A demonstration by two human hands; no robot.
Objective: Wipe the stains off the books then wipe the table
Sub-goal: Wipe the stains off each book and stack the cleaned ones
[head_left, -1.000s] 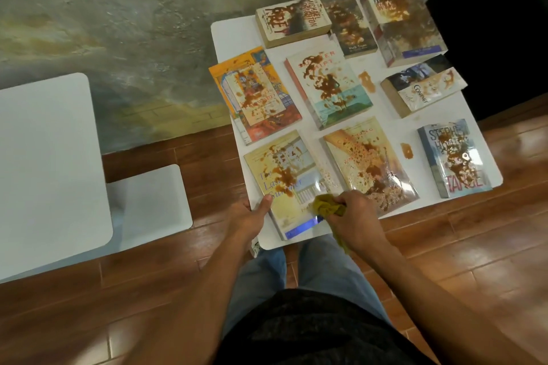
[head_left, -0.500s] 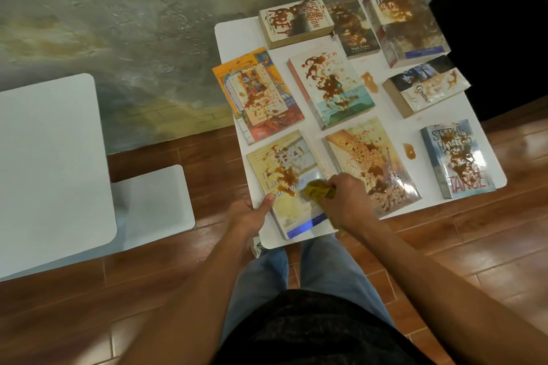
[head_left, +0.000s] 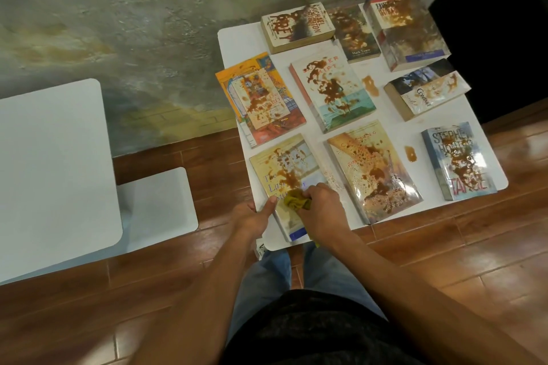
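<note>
Pale yellow stained paperback book (head_left: 286,175) at bench (head_left: 237,38) near-left corner, long axis running away from the person; right hand (head_left: 321,212) clutches bunched yellow cloth (head_left: 296,200) on its lower cover, stains just ahead, left hand (head_left: 252,215) pinning near-left edge with thumb.

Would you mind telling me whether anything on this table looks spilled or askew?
Brown stains cover all nine paperback books, and two brown splotches sit on the white table. The orange-covered book overhangs the table's left edge.
</note>
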